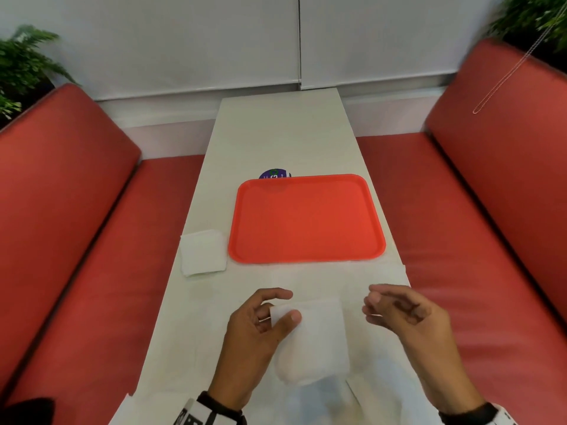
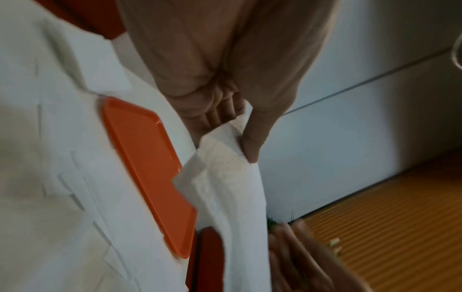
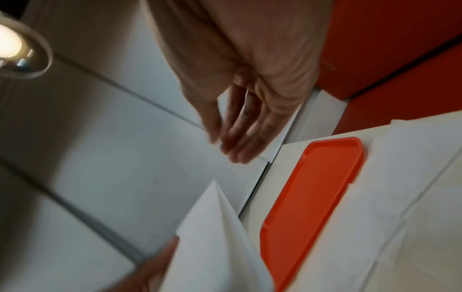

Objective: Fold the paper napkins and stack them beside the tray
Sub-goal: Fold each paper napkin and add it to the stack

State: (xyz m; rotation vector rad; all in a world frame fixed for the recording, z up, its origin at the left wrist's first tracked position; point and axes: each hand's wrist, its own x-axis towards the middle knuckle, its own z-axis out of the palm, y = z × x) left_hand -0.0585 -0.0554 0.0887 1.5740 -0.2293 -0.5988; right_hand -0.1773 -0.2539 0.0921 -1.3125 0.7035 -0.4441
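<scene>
My left hand (image 1: 270,314) pinches a folded white napkin (image 1: 316,338) between thumb and fingers, lifted above the near part of the table. In the left wrist view the thumb presses the same napkin (image 2: 225,177) against the curled fingers. My right hand (image 1: 395,308) hovers just right of it with loosely bent fingers and holds nothing; the right wrist view shows its fingers (image 3: 240,134) nearly straight. An orange tray (image 1: 306,219) lies mid-table. A small stack of folded napkins (image 1: 202,253) sits beside the tray's left edge.
Unfolded white napkins (image 1: 368,277) lie spread on the white table (image 1: 276,133) between me and the tray. A purple round sticker (image 1: 274,174) peeks out behind the tray. Red bench seats (image 1: 76,210) flank the table on both sides.
</scene>
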